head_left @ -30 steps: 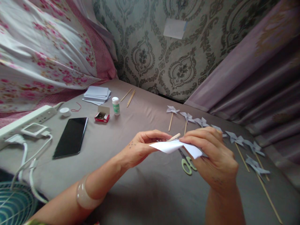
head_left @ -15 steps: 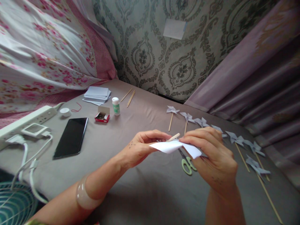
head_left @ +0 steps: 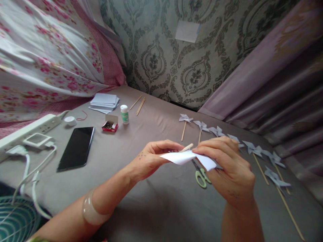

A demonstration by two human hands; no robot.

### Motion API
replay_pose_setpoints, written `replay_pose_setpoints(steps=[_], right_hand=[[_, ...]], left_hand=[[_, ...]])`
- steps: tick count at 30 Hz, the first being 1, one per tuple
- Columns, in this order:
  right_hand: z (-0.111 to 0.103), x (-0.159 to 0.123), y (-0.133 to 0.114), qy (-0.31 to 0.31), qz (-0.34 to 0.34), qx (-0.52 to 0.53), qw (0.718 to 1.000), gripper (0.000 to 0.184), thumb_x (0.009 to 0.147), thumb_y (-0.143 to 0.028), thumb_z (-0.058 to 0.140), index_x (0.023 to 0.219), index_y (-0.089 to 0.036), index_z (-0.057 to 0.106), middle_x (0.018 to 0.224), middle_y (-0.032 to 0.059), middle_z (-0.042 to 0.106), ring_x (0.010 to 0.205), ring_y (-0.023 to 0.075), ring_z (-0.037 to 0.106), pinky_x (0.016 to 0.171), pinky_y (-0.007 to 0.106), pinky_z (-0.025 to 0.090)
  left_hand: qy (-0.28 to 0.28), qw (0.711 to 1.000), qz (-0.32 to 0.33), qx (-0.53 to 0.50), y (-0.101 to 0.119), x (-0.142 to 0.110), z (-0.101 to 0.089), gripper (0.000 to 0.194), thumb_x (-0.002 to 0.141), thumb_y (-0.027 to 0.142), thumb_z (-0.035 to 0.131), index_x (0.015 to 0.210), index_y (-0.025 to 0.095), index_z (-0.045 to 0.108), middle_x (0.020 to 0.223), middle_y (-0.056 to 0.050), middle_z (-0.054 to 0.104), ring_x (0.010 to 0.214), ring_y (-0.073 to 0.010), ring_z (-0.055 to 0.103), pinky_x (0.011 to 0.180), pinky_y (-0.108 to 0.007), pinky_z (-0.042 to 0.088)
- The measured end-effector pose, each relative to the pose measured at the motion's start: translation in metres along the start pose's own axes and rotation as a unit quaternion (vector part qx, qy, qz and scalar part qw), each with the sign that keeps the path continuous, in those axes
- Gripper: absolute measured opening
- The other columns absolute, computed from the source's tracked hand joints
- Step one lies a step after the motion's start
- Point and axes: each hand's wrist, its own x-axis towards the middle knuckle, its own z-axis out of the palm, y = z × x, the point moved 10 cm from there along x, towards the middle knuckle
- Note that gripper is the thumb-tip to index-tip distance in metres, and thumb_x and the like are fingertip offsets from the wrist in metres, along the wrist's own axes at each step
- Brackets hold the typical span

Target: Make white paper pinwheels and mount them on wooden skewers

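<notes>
A white paper pinwheel (head_left: 179,158) is held between my hands above the table, one blade pointing left and another hanging to the right. My left hand (head_left: 151,159) is closed around a thin wooden stick (head_left: 187,147), whose tip pokes out behind the paper. The rest of that stick is hidden by the fingers. Pinching the pinwheel near its middle, my right hand (head_left: 227,164) curls over its right side; the thumb is mostly out of sight. Green-handled scissors (head_left: 201,178) lie on the table below, partly covered by the right hand.
Several finished pinwheels (head_left: 252,148) on sticks lie along the right side. Farther back are a paper stack (head_left: 104,101), loose sticks (head_left: 141,106), a white-capped bottle (head_left: 124,115) and a small red box (head_left: 110,125). At left are a phone (head_left: 76,148) and power strip (head_left: 46,124).
Almost nothing differs. Both hands keep their hold on the stick and paper pinwheel, with only a very slight shift of the right hand and the paper to the left.
</notes>
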Motion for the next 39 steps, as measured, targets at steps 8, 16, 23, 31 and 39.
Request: replay_pose_setpoints(steps=[8, 16, 23, 31, 39], right_hand=[[0.0, 0.001, 0.0, 0.003, 0.005, 0.0, 1.0, 0.016, 0.083, -0.008, 0.061, 0.089, -0.022, 0.066, 0.083, 0.0018, 0.069, 0.079, 0.018, 0.061, 0.079, 0.037, 0.04], [0.001, 0.002, 0.004, 0.001, 0.016, 0.003, 1.0, 0.013, 0.082, -0.012, 0.063, 0.085, -0.024, 0.066, 0.081, 0.0006, 0.07, 0.078, 0.018, 0.063, 0.078, 0.036, 0.044], [0.004, -0.001, 0.012, 0.007, 0.048, 0.011, 0.999, 0.016, 0.083, -0.018, 0.066, 0.098, -0.025, 0.066, 0.081, 0.0007, 0.07, 0.078, 0.0183, 0.063, 0.077, 0.035, 0.046], [0.025, -0.006, 0.03, -0.038, 0.08, 0.05, 0.995, 0.013, 0.086, -0.022, 0.063, 0.099, -0.023, 0.068, 0.087, 0.0035, 0.071, 0.084, 0.0189, 0.063, 0.076, 0.035, 0.046], [0.047, -0.021, 0.066, -0.051, 0.201, 0.096, 0.973, 0.012, 0.083, -0.029, 0.064, 0.084, -0.019, 0.07, 0.082, 0.0041, 0.07, 0.079, 0.0189, 0.062, 0.073, 0.032, 0.047]], left_hand=[[-0.014, 0.999, 0.027, 0.043, 0.005, 0.0, 0.0, 0.024, 0.065, 0.018, 0.08, 0.089, 0.021, 0.077, 0.091, -0.002, 0.068, 0.081, -0.0124, 0.06, 0.076, -0.023, 0.044], [-0.029, 0.984, 0.103, 0.14, 0.023, -0.003, 0.0, 0.022, 0.072, 0.024, 0.076, 0.093, 0.022, 0.077, 0.1, -0.006, 0.067, 0.09, -0.0169, 0.061, 0.082, -0.027, 0.047], [-0.023, 0.976, 0.123, 0.18, 0.033, -0.005, 0.0, 0.031, 0.069, 0.038, 0.078, 0.094, 0.02, 0.077, 0.097, -0.008, 0.065, 0.086, -0.0172, 0.06, 0.076, -0.026, 0.047], [-0.017, 0.963, 0.125, 0.239, 0.024, 0.002, -0.011, 0.033, 0.074, 0.038, 0.072, 0.097, 0.016, 0.075, 0.099, -0.01, 0.066, 0.09, -0.0198, 0.06, 0.081, -0.029, 0.045], [0.03, 0.974, 0.059, 0.215, -0.002, 0.015, -0.023, 0.033, 0.071, 0.035, 0.073, 0.095, 0.013, 0.07, 0.087, -0.006, 0.068, 0.082, -0.0164, 0.059, 0.077, -0.027, 0.043]])
